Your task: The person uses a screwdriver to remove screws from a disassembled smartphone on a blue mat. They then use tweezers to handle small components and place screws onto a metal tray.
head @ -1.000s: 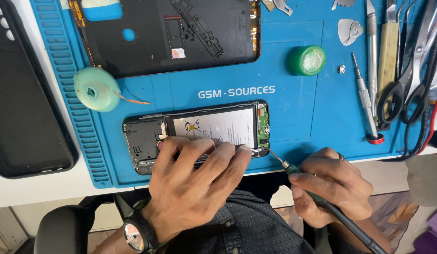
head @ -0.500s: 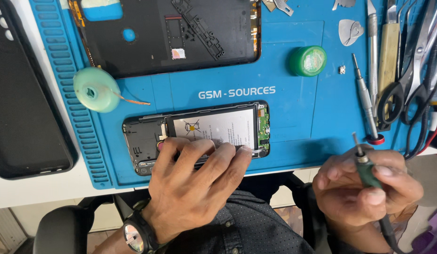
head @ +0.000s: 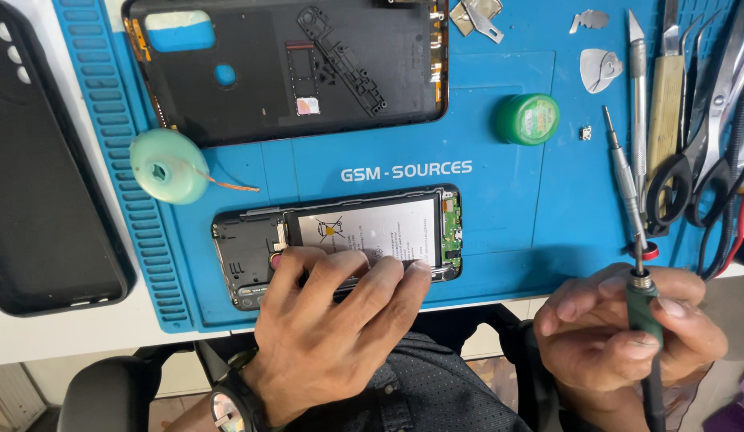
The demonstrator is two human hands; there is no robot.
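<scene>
Two hands work: left hand (head: 332, 320) fingers press the opened phone (head: 340, 240) flat on the near mat (head: 508, 224); right hand (head: 620, 336) grips the iron (head: 644, 312), tip upright; keep it clear of the battery

Bright, even overhead light, soft shadows, sharp focus, slight wide-angle edge distortion.

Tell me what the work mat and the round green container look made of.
Work mat: likely silicone or rubber, matte blue, with moulded ridges along its left edge. Round green container: apparently glossy plastic, going by the sheen on its rim; the lid material is unclear.
</scene>
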